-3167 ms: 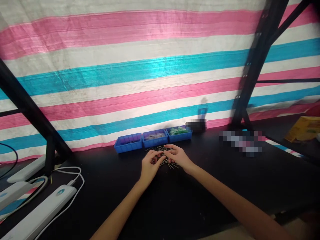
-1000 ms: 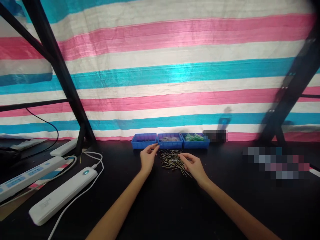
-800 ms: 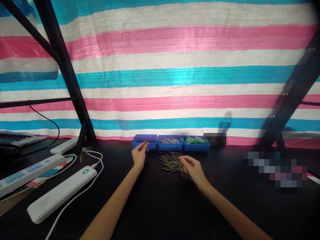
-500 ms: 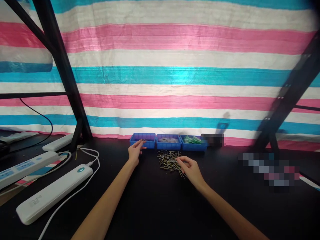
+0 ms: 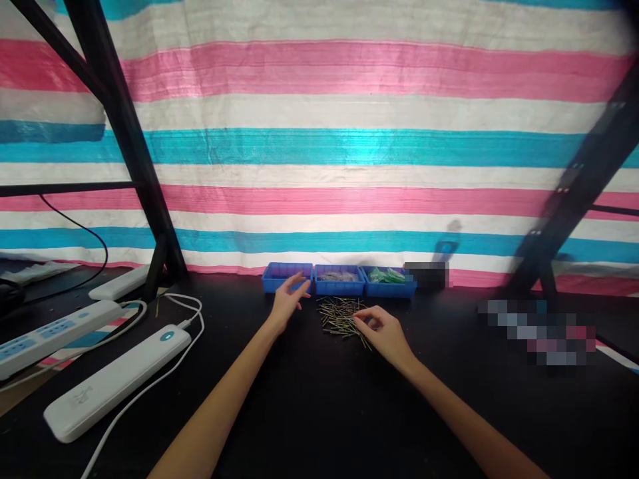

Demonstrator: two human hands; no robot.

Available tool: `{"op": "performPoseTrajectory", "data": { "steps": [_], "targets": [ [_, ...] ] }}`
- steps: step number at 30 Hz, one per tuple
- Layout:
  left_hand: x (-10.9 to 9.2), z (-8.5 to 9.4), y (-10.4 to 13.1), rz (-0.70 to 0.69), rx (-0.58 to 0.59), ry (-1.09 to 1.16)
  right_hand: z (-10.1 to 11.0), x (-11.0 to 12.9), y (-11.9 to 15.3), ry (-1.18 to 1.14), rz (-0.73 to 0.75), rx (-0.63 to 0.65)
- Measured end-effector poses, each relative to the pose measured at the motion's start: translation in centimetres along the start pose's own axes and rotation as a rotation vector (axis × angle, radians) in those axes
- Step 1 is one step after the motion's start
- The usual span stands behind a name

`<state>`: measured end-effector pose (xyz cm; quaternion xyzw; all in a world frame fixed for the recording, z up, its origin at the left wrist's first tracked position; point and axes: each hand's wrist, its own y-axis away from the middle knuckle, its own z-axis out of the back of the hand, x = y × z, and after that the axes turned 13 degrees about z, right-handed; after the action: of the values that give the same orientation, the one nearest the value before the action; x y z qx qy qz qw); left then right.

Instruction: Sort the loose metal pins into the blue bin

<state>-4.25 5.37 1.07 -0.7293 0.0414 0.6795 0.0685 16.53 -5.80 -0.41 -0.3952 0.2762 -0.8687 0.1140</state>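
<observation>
A loose pile of thin, brownish-gold rods (image 5: pixel 339 315) lies on the black table, pointing in many directions. My right hand (image 5: pixel 384 332) is at the pile's right edge, thumb and index fingertips pinched together; whatever is between them is too small to make out. To the left of the pile, my left hand (image 5: pixel 287 299) hovers with its fingers apart and holds nothing visible. It partly covers the front right corner of the left blue bin (image 5: pixel 273 285).
Behind the pile stand a middle blue bin (image 5: pixel 339 289) with clear plastic-looking pieces and a right blue bin (image 5: pixel 389 290) with green ones. A white power bank (image 5: pixel 120 382), a power strip (image 5: pixel 60 332) and white cables occupy the left. Black frame posts (image 5: pixel 132 153) rise both sides.
My left hand has moved right, away from over the left bin toward the pile, and its pinched fingers have spread. My right hand stays pinched at the pile's edge, with little movement.
</observation>
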Motion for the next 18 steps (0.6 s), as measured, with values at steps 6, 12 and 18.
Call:
{"op": "performPoseTrajectory", "data": {
  "steps": [6, 12, 18],
  "targets": [
    [0.5, -2.6, 3.4, -0.227, 0.177, -0.444, 0.8, -0.7, 0.1, 0.328, 0.095, 0.143],
    [0.9, -3.4, 5.2, -0.476, 0.352, -0.971, 0.6, -1.3, 0.2, 0.348, 0.063, 0.219],
    [1.4, -3.6, 5.0, -0.479, 0.327, -0.987, 0.8, -0.7, 0.2, 0.332, 0.080, 0.222]
  ]
}}
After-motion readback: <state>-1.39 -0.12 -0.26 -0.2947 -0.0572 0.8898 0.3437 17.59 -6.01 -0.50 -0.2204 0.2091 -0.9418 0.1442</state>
